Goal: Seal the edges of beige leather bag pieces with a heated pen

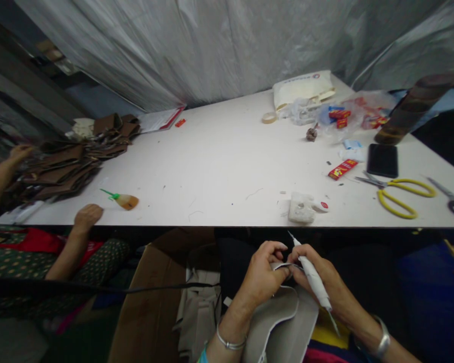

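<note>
Head view: my left hand (263,276) pinches the edge of a light-grey, leather-like piece with curved border (274,310), which is below the front edge of the white tabletop (212,176). My right hand (326,273) grasps a thin, pointed tool with white wrapped handle (316,282), its fingers close to the same edge. Yellow-handled metal scissors (383,184) lie near a black rectangular phone (382,160).

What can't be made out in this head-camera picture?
Head view throughout:
Grey piece: lower part cut off by bottom edge.
Its pinched edge: partly hidden by left hand and right hand.
Red box: print too small and blurred.
Black-handled scissors: cut off by right edge.
</note>
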A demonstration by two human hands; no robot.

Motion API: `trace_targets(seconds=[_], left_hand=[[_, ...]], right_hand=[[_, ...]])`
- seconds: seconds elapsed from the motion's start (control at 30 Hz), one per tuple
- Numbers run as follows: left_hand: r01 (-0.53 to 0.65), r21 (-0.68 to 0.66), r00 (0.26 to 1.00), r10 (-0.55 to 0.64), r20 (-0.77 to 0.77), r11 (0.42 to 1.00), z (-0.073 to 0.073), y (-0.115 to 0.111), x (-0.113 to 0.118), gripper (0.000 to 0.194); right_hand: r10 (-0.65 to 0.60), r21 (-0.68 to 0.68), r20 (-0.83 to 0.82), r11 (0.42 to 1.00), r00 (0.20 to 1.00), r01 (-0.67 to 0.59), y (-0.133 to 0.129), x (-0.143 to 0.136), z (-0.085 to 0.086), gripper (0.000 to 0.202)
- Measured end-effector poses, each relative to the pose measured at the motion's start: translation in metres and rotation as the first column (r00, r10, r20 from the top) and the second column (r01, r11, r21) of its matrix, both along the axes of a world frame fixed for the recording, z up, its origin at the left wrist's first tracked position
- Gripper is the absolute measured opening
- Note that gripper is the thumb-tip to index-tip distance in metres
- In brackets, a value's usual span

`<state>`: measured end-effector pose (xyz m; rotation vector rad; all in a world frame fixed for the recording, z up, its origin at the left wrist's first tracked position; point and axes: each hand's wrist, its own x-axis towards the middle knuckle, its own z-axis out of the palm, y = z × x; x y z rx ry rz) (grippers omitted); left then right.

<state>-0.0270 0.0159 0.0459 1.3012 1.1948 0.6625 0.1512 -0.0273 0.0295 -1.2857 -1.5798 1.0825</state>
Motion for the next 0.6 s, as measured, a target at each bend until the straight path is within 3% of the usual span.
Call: trace_targets(seconds=[0.2, 0.37, 0.6], left_hand=[[0.044, 0.036, 0.999, -0.044, -0.005, 0.998, -0.001, 0.0, -0.002, 0.047], [0.014, 0.033, 1.0, -0.015, 0.014, 0.999, -0.003, 0.001, -0.003, 0.047], [-0.004, -0.007, 0.997, 0.005, 0.075, 1.0, -0.002, 0.001, -0.003, 0.047]], right_hand=[[0.008, 0.0, -0.03, 1.0, 1.0, -0.008, -0.004, -0.002, -0.007, 0.006], [0.015, -0.027, -0.038, 1.0, 0.999, -0.016, 0.0, 0.004, -0.007, 0.011], [0.041, -0.132, -0.107, 0.99, 0.993, -0.055, 0.003, 0.017, -0.024, 0.026]])
